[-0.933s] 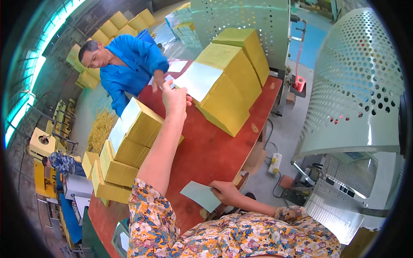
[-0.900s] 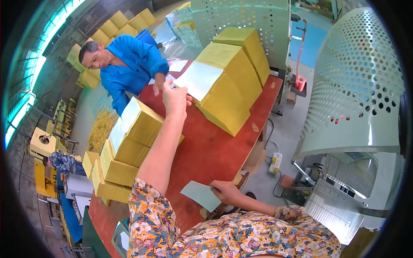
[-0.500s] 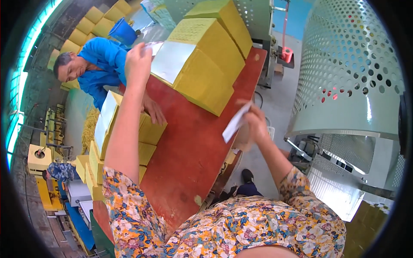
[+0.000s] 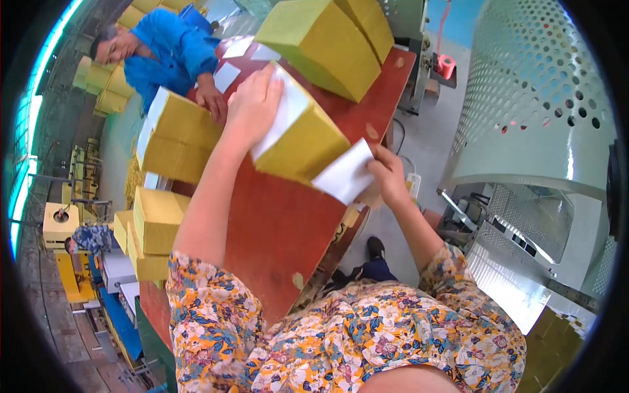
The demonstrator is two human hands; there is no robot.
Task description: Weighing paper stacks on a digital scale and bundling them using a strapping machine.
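A yellow block of stacked paper with a white sheet on its upper face stands tilted in view on the table. My left hand grips the far left side of this block, its fingers pressed together over the white sheet. Between the thumb and fingers of my right hand is a loose white paper sheet, held beside the block's near right corner. The left thumb is hidden.
The red table carries a large yellow block at the back and white sheets. A co-worker in blue rests a hand by another block. Smaller blocks stand at left; a perforated machine guard at right.
My left hand has come down from holding up a sheet onto a yellow block. That block now stands apart from the big row, nearer me. My right hand still holds its white sheet.
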